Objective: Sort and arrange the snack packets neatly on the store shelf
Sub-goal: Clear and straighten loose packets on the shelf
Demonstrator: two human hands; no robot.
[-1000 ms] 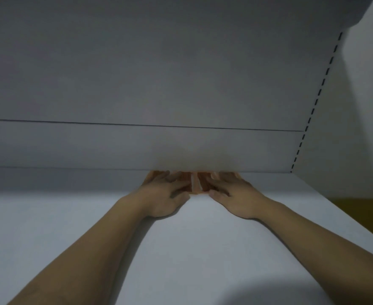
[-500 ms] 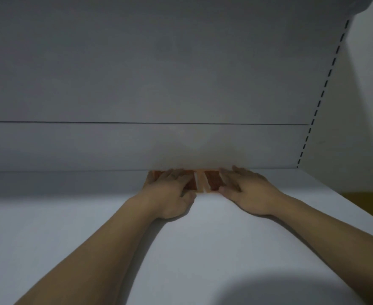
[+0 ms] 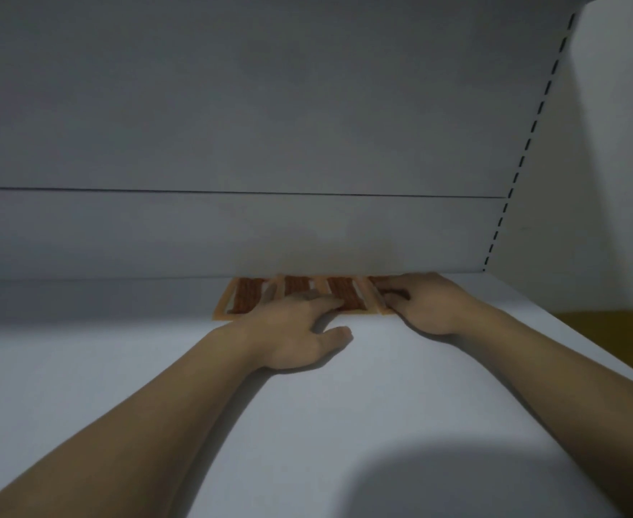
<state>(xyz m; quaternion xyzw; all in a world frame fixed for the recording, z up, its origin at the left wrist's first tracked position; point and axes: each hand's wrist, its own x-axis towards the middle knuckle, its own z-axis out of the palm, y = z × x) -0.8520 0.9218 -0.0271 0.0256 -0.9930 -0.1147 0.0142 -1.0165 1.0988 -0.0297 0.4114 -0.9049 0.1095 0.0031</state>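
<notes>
Head view: left hand (image 3: 296, 330), right hand (image 3: 432, 308) on four packets (image 3: 245, 299)

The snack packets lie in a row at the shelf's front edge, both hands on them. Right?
No. The head view shows the snack packets in a row at the back of the shelf, left hand and right hand on them.
</notes>
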